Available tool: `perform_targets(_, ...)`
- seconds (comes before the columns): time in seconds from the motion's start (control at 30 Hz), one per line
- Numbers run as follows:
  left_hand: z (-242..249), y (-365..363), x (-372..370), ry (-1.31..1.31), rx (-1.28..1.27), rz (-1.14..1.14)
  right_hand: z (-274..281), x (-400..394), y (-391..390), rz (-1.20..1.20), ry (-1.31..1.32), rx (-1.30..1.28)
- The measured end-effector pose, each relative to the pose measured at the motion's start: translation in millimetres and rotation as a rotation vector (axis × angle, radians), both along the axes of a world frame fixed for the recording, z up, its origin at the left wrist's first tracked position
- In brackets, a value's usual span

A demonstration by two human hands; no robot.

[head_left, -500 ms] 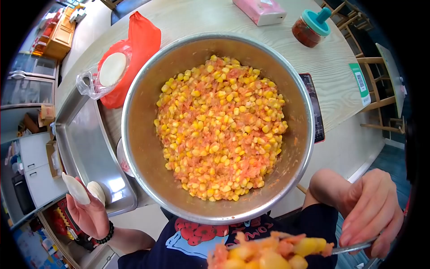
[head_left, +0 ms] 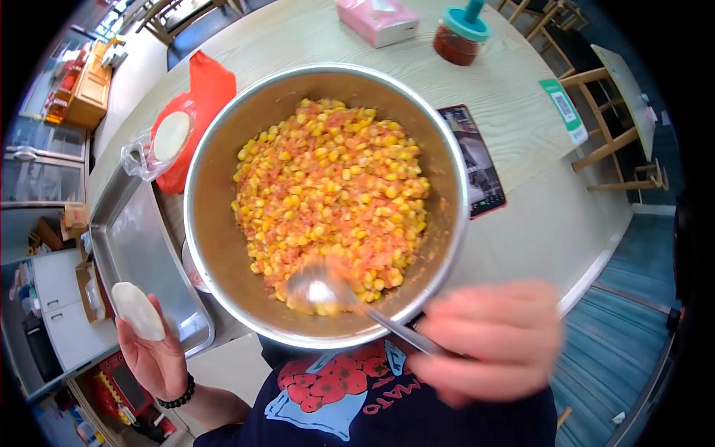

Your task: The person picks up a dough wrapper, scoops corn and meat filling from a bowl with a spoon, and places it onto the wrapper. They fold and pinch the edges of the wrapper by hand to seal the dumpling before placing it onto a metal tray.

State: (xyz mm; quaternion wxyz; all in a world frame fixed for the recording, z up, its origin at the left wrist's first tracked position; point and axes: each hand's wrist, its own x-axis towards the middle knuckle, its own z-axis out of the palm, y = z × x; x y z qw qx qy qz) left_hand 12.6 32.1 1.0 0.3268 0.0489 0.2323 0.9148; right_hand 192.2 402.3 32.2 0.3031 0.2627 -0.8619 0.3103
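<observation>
A large steel pot (head_left: 199, 246) holds a mix of corn kernels (head_left: 335, 171) and pinkish minced filling. My right hand (head_left: 491, 346), blurred by motion, grips the handle of a metal spoon (head_left: 406, 331). The spoon's bowl lies against the filling near the pot's front side. At the lower left, my left hand (head_left: 153, 357) holds a round white dough wrapper (head_left: 138, 311) upright on its fingers. More round wrappers (head_left: 172, 135) rest in a red plastic bag (head_left: 210, 97) beyond the pot's left side.
A steel tray (head_left: 134, 238) lies left of the pot. A phone or tablet (head_left: 474, 160) is at the pot's right. Farther back are a pink tissue pack (head_left: 377, 21), a teal-lidded jar (head_left: 460, 36) and a green-white card (head_left: 564, 110). Wooden chairs (head_left: 607, 138) stand at the right.
The spoon, earlier loaded with filling in front of the pot, is now down in the pot. My right hand has moved left and inward. The view has shifted, with the pot farther left.
</observation>
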Motion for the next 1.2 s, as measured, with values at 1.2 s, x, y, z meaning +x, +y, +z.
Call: perform_targets(1.2,-22,-26,104,-0.281,0.228,0.097,-49,-34,-180,0.051,0.136,-0.134)
